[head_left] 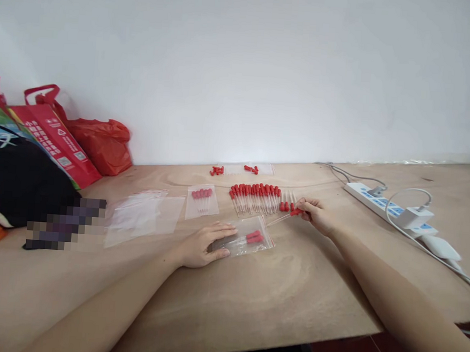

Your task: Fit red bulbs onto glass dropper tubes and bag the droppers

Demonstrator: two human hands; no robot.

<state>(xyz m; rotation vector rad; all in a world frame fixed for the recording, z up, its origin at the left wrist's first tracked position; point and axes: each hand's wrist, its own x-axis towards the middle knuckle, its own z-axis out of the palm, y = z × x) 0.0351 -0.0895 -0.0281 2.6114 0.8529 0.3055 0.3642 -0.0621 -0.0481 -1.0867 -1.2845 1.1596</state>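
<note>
In the head view, the left hand (206, 246) lay over the near end of a clear bag (240, 247) on the bench (250, 306), thumb and fingers parted, probably to keep the thin plastic from sliding. Whether any fingertip gripped its edge could not be told. Red bulbs showed through the bag's other end, where a red line suggested the mouth, turned toward the right hand (315, 212).

That hand was narrowed to a pinch, fingertips closed on the red bulb of a dropper (296, 212). The dropper's clear tube slanted down and left toward the bag's right edge; holding it by the bulb presumably left the slim end free to point. Whether the tip touched the bag was too fine to tell.

Beyond the bag, a row (255, 196) of droppers lay side by side, bulbs away from the person, likely for easy picking. At its right end, a few droppers (285, 206) lay the other way round, bulbs close to the right hand.

To the left lay a filled bag (202, 201) of droppers, apparently set aside, with flat bags (143, 215) overlapping beside it, within the left arm's reach. A power strip (389, 207) lay farther right.
</note>
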